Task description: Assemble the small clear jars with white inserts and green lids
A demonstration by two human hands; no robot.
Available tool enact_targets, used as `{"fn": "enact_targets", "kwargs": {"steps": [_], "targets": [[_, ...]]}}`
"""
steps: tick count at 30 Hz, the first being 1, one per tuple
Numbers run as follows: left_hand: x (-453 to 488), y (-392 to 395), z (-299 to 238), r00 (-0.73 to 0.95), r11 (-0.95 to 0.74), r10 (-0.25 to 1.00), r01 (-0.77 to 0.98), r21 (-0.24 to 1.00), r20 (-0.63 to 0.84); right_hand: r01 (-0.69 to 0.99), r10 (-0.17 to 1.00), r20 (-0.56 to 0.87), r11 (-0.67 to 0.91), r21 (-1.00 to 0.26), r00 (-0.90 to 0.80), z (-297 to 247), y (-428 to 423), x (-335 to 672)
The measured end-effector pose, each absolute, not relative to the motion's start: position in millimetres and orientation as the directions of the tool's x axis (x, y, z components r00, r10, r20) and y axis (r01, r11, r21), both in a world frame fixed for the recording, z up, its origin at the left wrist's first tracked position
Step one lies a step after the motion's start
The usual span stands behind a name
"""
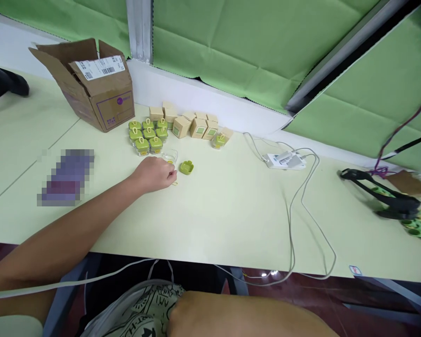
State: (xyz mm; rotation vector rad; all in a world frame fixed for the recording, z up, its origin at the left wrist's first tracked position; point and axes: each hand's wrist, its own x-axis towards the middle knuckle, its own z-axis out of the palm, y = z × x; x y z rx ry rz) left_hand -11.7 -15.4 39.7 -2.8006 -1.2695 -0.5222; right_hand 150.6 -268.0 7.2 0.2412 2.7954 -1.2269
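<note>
My left hand (156, 174) is closed, fingers curled in a pinch over the table; what it holds, if anything, is hidden. A small pale-yellow loop (174, 183) shows just below its fingertips. Right behind the fingers stands a clear, lidless little jar (170, 157) with a yellow spot. A green flower-shaped lid (186, 167) lies to the right, apart from the hand. Beyond, several clear jars with green lids and cream loops (148, 133) stand in a tight group. My right arm (245, 311) crosses low in front of my body; the fingers of my right hand (177, 314) are hidden.
Small kraft boxes (198, 127) line the wall, with one more lidded jar (219, 140) at their right end. An open cardboard carton (114, 105) stands back left. A power strip (286, 160) with trailing white cables is right of centre. A black stand (386, 194) sits far right.
</note>
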Motion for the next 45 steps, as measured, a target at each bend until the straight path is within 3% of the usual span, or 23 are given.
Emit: {"fn": "enact_targets", "kwargs": {"steps": [5, 8, 11, 14, 17, 21, 24, 33, 41, 45], "targets": [[-27.7, 8.7, 39.9, 0.337, -0.541, 0.794, 0.772, 0.335, 0.505, 0.185, 0.187, -0.062, 0.763, -0.619, -0.980, -7.8, -272.4, 125.1], [-39.4, 25.2, 38.7, 0.197, -0.477, 0.801, 0.781, 0.404, 0.566, 0.288, 0.366, 0.083, 0.836, -0.468, -0.927, 1.9, -266.4, 119.7], [-47.8, 36.6, 35.4, 0.190, -0.521, 0.750, 0.759, 0.389, 0.633, 0.463, 0.572, 0.352, 0.815, -0.350, -0.741, 40.6, -241.6, 140.5], [-50.4, 41.5, 29.9, 0.246, -0.526, 0.757, 0.780, 0.341, 0.605, 0.611, 0.725, 0.512, 0.678, -0.409, -0.461, 83.7, -198.9, 173.5], [-48.0, 43.4, 25.5, 0.282, -0.511, 0.794, 0.790, 0.340, 0.539, 0.698, 0.810, 0.509, 0.544, -0.466, -0.291, 99.3, -151.4, 193.3], [-43.0, 46.5, 23.3, 0.270, -0.485, 0.829, 0.784, 0.387, 0.490, 0.586, 0.872, 0.475, 0.448, -0.675, -0.120, 73.0, -103.1, 192.0], [-40.5, 49.4, 22.0, 0.247, -0.498, 0.817, 0.757, 0.423, 0.521, 0.547, 0.884, 0.467, 0.391, -0.741, 0.000, 43.7, -86.0, 188.8], [-32.5, 35.3, 31.5, 0.253, -0.632, 0.744, 0.566, 0.529, 0.618, 0.535, 0.898, 0.434, 0.330, -0.778, 0.077, 19.2, -79.2, 202.5], [-3.8, -13.1, 35.5, 0.322, -0.736, 0.677, 0.301, 0.606, 0.662, 0.327, 0.937, 0.347, 0.338, -0.882, -0.034, 14.3, -74.5, 194.0], [6.9, -23.7, 28.0, 0.335, -0.734, 0.677, 0.232, 0.639, 0.656, 0.332, 0.962, 0.263, 0.273, -0.903, -0.075, 16.1, -73.6, 195.0]]}}
